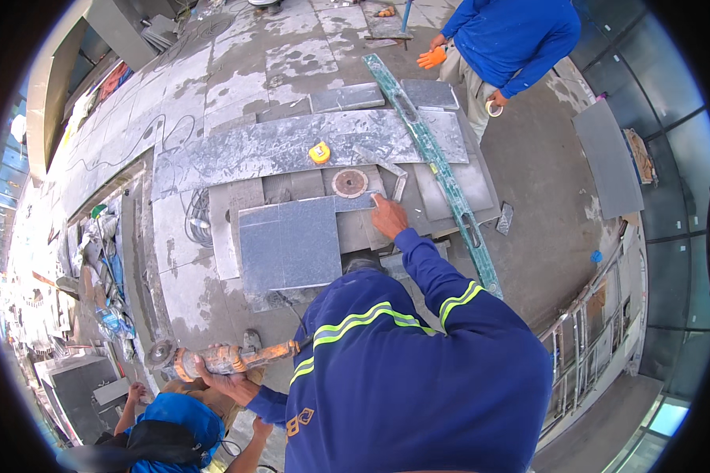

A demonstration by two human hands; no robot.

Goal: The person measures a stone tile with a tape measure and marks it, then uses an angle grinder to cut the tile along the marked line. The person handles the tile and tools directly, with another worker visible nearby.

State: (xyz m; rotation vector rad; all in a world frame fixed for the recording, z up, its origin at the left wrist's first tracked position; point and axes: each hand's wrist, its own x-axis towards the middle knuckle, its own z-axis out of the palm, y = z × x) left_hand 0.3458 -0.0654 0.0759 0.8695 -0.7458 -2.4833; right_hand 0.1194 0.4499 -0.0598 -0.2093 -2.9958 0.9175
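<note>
My left hand (227, 384) is wrapped round the body of a worn orange angle grinder (233, 359), held low at my left with its disc outward. Ahead, my right hand (389, 217) is closed, its fingertips at the edge of a narrow grey stone piece (356, 202); whether it pinches something small is unclear. A loose round cutting disc (350, 184) lies on that piece. Just beyond my fingers rests a metal angle square (401, 183). To the left is a dark grey square stone tile (288, 244). A yellow tape measure (319, 153) sits on a long dusty slab (237, 158).
A long green spirit level (426, 150) slants across the slabs. At the far right a person in blue (513, 43) holds a roll of tape (494, 108). Close by at lower left is another person (181, 426). A ladder (584, 339) lies to the right; coiled cable (199, 221) to the left.
</note>
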